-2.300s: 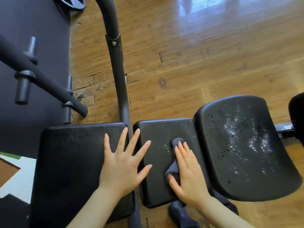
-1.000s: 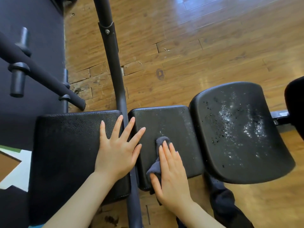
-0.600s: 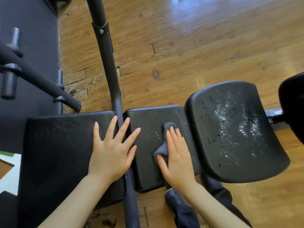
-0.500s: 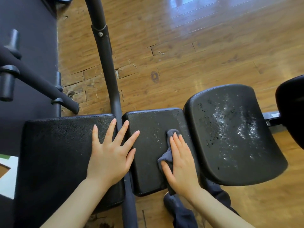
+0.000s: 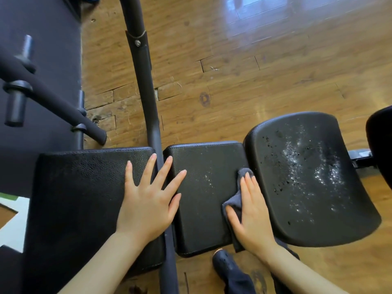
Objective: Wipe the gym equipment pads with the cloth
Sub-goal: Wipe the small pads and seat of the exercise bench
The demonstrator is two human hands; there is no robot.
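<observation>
Cloth (image 5: 239,196) under flat right hand (image 5: 252,213) on middle pad (image 5: 203,187); left hand (image 5: 146,200) splayed flat alongside.

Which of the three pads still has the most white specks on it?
The rounded pad on the right: white specks and dark crumbs cover it. The middle pad shows only a few, and the left pad looks clean.

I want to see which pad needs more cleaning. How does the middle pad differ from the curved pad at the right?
The middle pad is flat and rectangular; the curved pad is rounded and wider. The middle pad bears few white specks, the curved pad many, plus dark pits. The right hand presses the cloth on the middle pad; nothing is wiping the curved pad. Both are black.
</observation>
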